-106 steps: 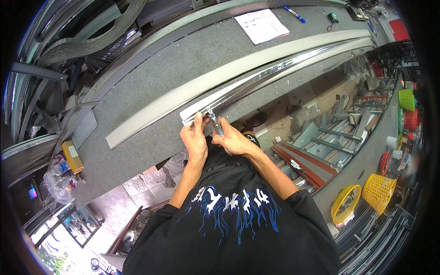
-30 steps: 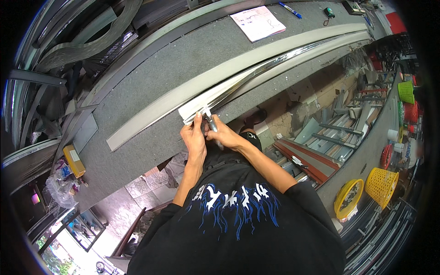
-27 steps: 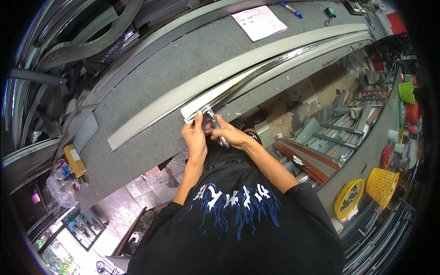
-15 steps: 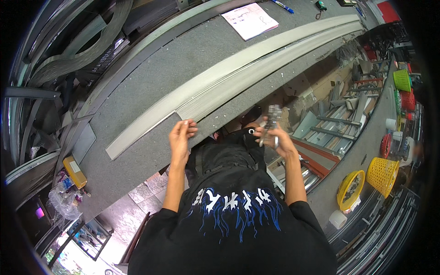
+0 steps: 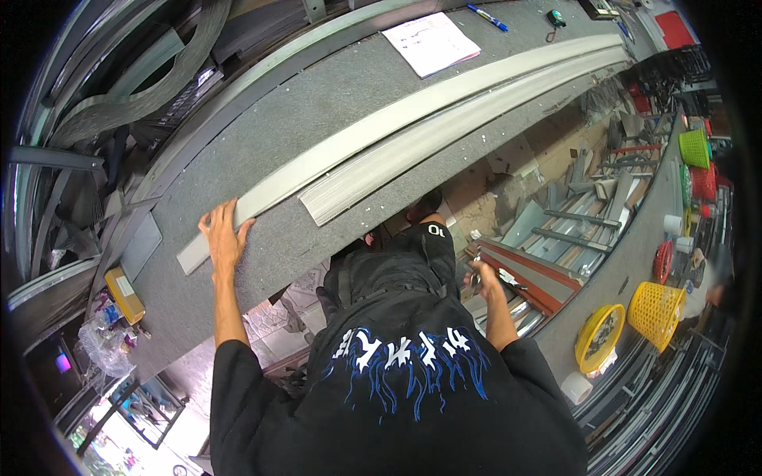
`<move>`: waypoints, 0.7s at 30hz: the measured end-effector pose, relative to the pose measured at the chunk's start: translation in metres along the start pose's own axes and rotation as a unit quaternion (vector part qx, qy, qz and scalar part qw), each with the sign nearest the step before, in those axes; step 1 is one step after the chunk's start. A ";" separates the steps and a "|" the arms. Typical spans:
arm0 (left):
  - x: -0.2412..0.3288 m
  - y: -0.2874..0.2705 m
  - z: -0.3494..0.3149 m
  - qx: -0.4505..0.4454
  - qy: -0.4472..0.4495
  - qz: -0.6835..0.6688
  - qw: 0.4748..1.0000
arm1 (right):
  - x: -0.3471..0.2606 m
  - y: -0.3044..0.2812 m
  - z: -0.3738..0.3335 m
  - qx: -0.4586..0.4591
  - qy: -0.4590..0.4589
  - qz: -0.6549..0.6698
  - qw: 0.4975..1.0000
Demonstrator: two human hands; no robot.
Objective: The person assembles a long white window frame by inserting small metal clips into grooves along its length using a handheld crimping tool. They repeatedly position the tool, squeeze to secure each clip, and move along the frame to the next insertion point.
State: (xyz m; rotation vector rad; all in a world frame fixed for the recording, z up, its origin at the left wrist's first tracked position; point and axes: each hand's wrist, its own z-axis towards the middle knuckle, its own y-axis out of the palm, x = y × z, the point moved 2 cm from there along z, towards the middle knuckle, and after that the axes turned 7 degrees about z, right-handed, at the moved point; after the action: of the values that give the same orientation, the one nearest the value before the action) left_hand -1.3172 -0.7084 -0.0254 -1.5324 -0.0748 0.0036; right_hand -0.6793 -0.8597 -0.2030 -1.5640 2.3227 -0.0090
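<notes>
A long pale strip [image 5: 349, 149] lies across the grey bench. My left hand [image 5: 225, 232] is closed over it near its left end, with the fingers on the far side and the thumb on the near side. Beside it, on the near side, rests a shorter ridged pale strip [image 5: 373, 176], a gap showing between the two. Low by my right thigh, past the bench edge, my right hand [image 5: 487, 282] is closed around a small shiny metal tool [image 5: 475, 274]. Most of that tool is hidden by the fingers, and its kind is unclear.
A written-on paper pad [image 5: 432, 44], a blue marker [image 5: 487, 17] and a tape measure [image 5: 556, 17] lie at the back of the bench. Metal offcuts [image 5: 571, 222] fill the space at right, near yellow baskets [image 5: 657, 313]. A small box [image 5: 125, 293] sits at the left end.
My left hand has moved left onto the long strip, which has shifted apart from the ridged one. My right hand has dropped lower with the metal tool.
</notes>
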 end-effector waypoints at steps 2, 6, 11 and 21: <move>-0.007 0.005 0.008 0.024 -0.007 0.006 1.000 | 0.022 0.010 -0.002 -0.023 0.038 -0.006 0.999; -0.003 0.009 0.025 0.086 -0.058 -0.010 0.994 | 0.057 0.024 -0.015 -0.018 0.035 -0.018 0.999; 0.041 -0.002 0.018 0.082 -0.032 -0.025 0.996 | 0.084 0.031 -0.008 -0.092 0.078 0.052 0.991; 0.246 -0.088 0.050 -0.009 0.119 -0.435 0.893 | 0.071 0.028 0.012 0.014 -0.004 -0.018 1.000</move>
State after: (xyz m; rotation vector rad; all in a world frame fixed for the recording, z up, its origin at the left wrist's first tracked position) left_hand -1.0778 -0.6494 0.0759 -1.3931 -0.5612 -0.8988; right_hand -0.7253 -0.9102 -0.2394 -1.5893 2.2781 -0.0427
